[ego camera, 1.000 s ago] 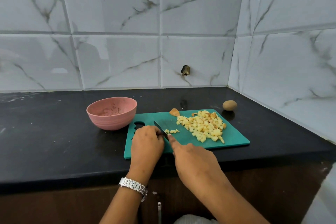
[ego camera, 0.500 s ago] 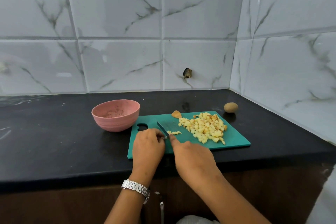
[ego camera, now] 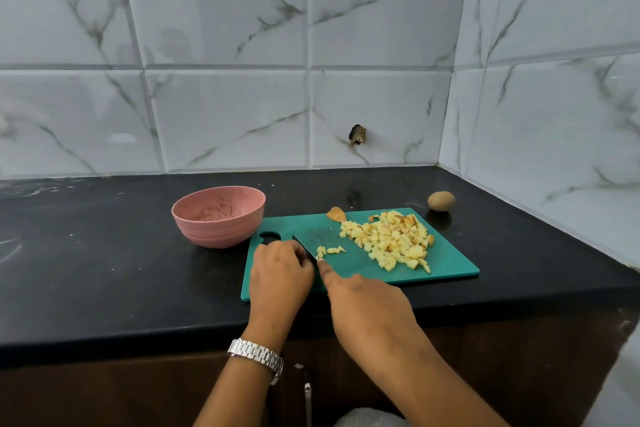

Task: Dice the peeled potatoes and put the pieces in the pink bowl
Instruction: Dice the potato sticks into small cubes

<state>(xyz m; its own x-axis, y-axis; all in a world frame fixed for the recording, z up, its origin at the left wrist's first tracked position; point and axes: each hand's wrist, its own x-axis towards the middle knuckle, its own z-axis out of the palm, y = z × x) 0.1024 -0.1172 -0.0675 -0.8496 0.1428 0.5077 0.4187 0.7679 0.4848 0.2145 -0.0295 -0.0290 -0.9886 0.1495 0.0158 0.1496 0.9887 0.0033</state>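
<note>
While gripping the knife [ego camera: 304,247] in the right hand [ego camera: 363,302], with the handle hidden under the palm and the forefinger lying along the blade's back, pointing the dark blade away and leftward over the near left part of the teal cutting board [ego camera: 450,269]. Curling the left hand [ego camera: 280,270] just left of the blade, knuckles up, and hiding whatever lies beneath the fingers, so not telling whether pinching a last bit of potato or nothing. Finding a few small cut pieces [ego camera: 330,250] just right of the blade, lying on the board. Finding the main pile of diced potato [ego camera: 391,243] farther right and a little beyond, spreading over the board's middle, apart from both hands. Finding the pink bowl [ego camera: 218,217] just beside the board's far left corner, holding no dice, only a smear. Judging the transfer as running right to left across the board, placing the left hand nearer the bowl and the knife hand nearer the pile. Passing, farthest back, a potato scrap [ego camera: 336,214] at the board's far edge and a whole unpeeled potato [ego camera: 441,200] on the black counter [ego camera: 104,253].
</note>
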